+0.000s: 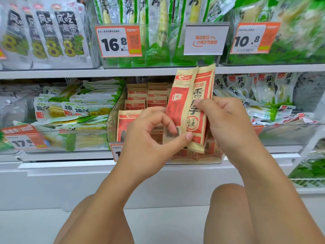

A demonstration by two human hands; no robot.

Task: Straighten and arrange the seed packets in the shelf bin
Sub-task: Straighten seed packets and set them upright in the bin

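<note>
— Where are the seed packets (190, 106)?
— Two tan-and-red paper ones, held upright above the clear shelf bin (112, 118), in front of the stacked packets (146, 95) inside.
— Around it?
— Glossy green-white pouches (79, 106) left and right; price tags above.
— Hands?
— Left hand (149, 138) pinches the lower edge, thumb and fingers curled; right hand (226, 124) grips the right side.

tan and red seed packets (191, 106), black characters; green-white packets (79, 110) beside.

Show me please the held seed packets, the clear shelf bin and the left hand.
held seed packets (193, 106), head view, front face of the packet.
clear shelf bin (112, 120), head view, left wall.
left hand (149, 138), head view, back of hand.
</note>
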